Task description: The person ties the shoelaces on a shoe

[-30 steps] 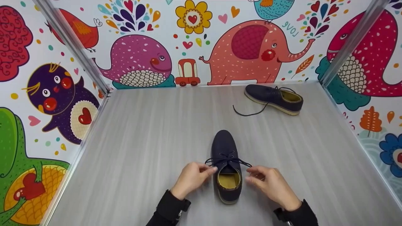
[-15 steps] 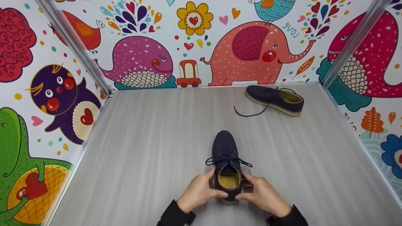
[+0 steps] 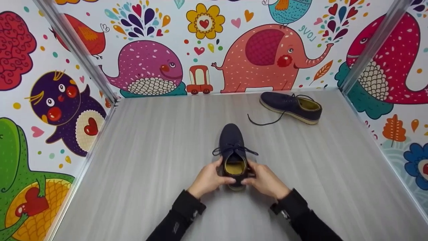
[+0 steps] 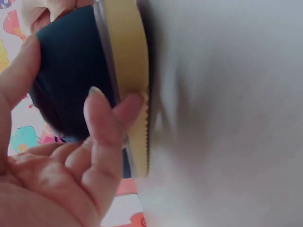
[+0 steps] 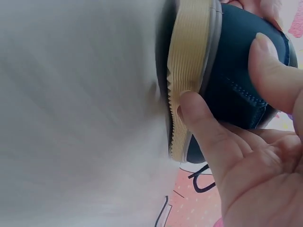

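Observation:
A dark navy lace-up shoe (image 3: pixel 231 135) points away from me at the middle of the floor, its lace (image 3: pixel 251 151) tied in a bow over the tongue. My left hand (image 3: pixel 209 177) grips the left side of its heel, thumb on the back. From the other side my right hand (image 3: pixel 267 180) holds the heel the same way. The left wrist view has fingers of the left hand (image 4: pixel 102 123) against the tan sole (image 4: pixel 128 52). In the right wrist view a fingertip of the right hand (image 5: pixel 191 106) presses the sole's ribbed edge.
A second navy shoe (image 3: pixel 287 105) lies near the back wall at the right, one loose lace (image 3: pixel 265 124) trailing left on the floor. Cartoon-printed walls (image 3: pixel 200 47) enclose the grey wood-look floor (image 3: pixel 150 160) at the back and both sides, with metal strips (image 3: pixel 83 57) at the corners.
Both hands let go of the bow's loops and took hold of the shoe's heel. Since then the shoe has moved forward, away from me, and slightly left. The second shoe stayed put.

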A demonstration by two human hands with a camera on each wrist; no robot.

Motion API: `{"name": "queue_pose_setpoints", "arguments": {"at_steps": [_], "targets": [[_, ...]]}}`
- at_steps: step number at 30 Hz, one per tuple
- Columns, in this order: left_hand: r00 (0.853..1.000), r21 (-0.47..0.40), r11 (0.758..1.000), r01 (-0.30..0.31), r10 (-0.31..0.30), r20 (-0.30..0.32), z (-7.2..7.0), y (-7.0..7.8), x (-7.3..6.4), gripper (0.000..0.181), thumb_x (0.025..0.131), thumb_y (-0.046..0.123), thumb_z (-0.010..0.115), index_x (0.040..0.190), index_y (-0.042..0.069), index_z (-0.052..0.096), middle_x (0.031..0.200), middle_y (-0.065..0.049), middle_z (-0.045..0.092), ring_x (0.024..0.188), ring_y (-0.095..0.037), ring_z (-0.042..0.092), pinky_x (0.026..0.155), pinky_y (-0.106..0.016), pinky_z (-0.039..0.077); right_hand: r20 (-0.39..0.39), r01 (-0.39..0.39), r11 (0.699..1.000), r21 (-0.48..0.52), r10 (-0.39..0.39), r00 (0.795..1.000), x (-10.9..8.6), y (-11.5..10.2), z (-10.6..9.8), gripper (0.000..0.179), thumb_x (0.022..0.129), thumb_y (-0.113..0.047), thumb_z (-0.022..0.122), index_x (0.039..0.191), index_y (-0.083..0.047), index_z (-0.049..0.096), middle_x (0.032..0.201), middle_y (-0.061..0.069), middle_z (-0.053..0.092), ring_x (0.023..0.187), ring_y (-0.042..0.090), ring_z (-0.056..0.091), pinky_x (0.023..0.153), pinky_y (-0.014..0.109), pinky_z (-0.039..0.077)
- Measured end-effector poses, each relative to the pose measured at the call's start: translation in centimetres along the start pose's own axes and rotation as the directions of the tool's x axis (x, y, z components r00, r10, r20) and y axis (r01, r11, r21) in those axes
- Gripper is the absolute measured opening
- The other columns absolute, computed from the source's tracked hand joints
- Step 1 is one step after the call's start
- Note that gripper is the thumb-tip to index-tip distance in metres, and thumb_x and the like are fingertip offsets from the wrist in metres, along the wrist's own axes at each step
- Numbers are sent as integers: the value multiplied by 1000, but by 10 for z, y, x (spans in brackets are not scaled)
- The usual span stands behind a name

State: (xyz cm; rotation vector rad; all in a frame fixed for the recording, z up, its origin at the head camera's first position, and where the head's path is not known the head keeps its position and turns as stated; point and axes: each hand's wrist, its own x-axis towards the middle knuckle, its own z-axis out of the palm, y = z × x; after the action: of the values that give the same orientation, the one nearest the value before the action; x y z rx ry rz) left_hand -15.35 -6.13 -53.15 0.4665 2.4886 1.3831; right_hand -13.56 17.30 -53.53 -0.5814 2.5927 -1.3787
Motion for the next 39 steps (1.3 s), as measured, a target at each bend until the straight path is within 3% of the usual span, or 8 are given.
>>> {"name": "queue_pose_setpoints", "arguments": {"at_steps": [3, 7, 11, 14, 16, 21, 29, 39], "targets": [[1000, -8, 1000, 0, -1, -6, -12, -5, 24, 97, 78, 36, 85, 147, -8, 34, 149, -25, 39, 135, -34, 42, 109, -45, 35, 5, -19, 1000, 5, 19, 1000, 29, 2, -4, 76, 84, -6, 78, 148, 5, 39, 136, 23, 55, 118, 32, 59, 97, 42, 47], [999, 12, 1000, 21, -21, -28, -27, -10, 52, 94, 81, 33, 84, 148, -7, 33, 150, -24, 37, 136, -32, 40, 111, -44, 32, 13, -15, 1000, -3, 15, 1000, 64, 8, -9, 72, 86, -4, 76, 148, 3, 39, 137, 23, 54, 121, 32, 57, 100, 42, 45], [997, 14, 998, 68, -67, -45, -37, -11, 72, 91, 83, 32, 82, 151, -4, 31, 151, -23, 37, 108, -30, 62, 98, -39, 46, 7, 8, 998, -65, -7, 1000, 90, 14, -12, 67, 89, -6, 73, 147, 1, 41, 138, 22, 54, 126, 33, 53, 106, 45, 39], [995, 2, 996, 88, -88, -55, -41, -12, 85, 89, 85, 27, 80, 152, -3, 29, 149, -24, 39, 82, -31, 66, 81, -39, 53, -9, -1, 994, -108, 0, 1000, 105, 18, -12, 68, 91, -10, 71, 149, 0, 38, 140, 22, 52, 130, 33, 48, 109, 45, 35], [993, 25, 995, 95, -93, -70, -44, -13, 93, 86, 87, 26, 78, 151, -4, 30, 150, -24, 39, 100, -32, 65, 89, -39, 51, -23, -7, 992, -127, 4, 1000, 114, 20, -11, 69, 92, -11, 70, 150, 2, 35, 141, 23, 50, 131, 33, 47, 109, 44, 35], [989, 66, 992, 104, -95, -117, -50, -16, 110, 76, 92, 22, 74, 149, -6, 32, 151, -22, 38, 140, -30, 35, 113, -40, 30, -42, -11, 988, -153, 4, 999, 134, 23, -8, 68, 96, -14, 66, 152, 3, 31, 143, 23, 48, 132, 33, 46, 109, 43, 35], [982, 66, 992, 109, -97, -163, -53, -14, 131, 72, 93, 18, 71, 148, -7, 32, 150, -23, 38, 140, -31, 35, 114, -37, 27, -66, -77, 984, -163, 67, 996, 153, 22, -12, 71, 98, -15, 62, 154, 2, 23, 149, 23, 41, 136, 33, 41, 112, 43, 32], [982, 93, 990, 108, -91, -163, -55, -9, 141, 69, 94, 19, 70, 149, -4, 36, 148, -21, 44, 137, -30, 40, 112, -38, 31, -99, -71, 987, -144, 57, 994, 161, 30, -15, 70, 97, -14, 62, 154, 2, 24, 147, 24, 43, 135, 34, 42, 112, 44, 31]]}}
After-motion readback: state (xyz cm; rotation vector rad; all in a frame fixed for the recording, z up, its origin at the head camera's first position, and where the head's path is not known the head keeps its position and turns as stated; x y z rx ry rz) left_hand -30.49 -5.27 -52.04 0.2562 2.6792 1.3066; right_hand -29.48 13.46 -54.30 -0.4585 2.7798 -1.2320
